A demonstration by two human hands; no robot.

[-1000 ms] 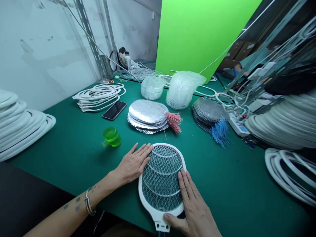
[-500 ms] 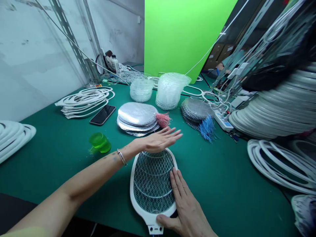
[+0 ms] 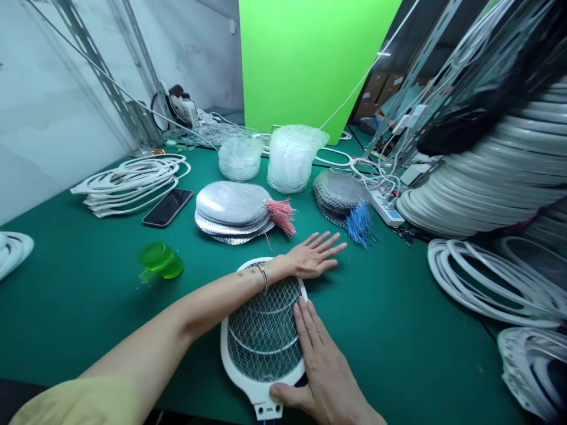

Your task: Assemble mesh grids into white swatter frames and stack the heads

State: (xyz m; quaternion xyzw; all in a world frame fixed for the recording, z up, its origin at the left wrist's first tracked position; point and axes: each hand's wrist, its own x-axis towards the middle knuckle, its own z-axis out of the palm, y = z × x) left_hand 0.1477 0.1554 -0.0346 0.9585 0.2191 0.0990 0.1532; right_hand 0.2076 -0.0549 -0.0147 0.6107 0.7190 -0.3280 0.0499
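Note:
A white-framed mosquito swatter head [image 3: 266, 352] with layered metal mesh lies on the green table, its neck pointing toward me. My left hand [image 3: 315, 255] is stretched across its far end, palm down with fingers spread, holding nothing. The left forearm covers part of the far mesh. Along the right side of the frame lies my right hand [image 3: 325, 366], fingers straight and flat, the thumb resting by the neck. Beyond them sits a stack of silver mesh sheets [image 3: 233, 203] with red wires [image 3: 280, 215]. Darker mesh sheets [image 3: 339, 192] with blue wires [image 3: 359, 223] lie to its right.
A green jar [image 3: 160, 260] and a phone [image 3: 167, 208] are at the left, near coiled white frames [image 3: 133, 186]. Clear plastic ring stacks [image 3: 290, 159] stand at the back. A power strip [image 3: 387, 208], a tall pile of white rings [image 3: 482, 189] and loose frames [image 3: 482, 283] occupy the right.
My left hand has moved right across the swatter head's far end, its fingers spreading wider. The right hand stays along the frame. The whole view has shifted slightly.

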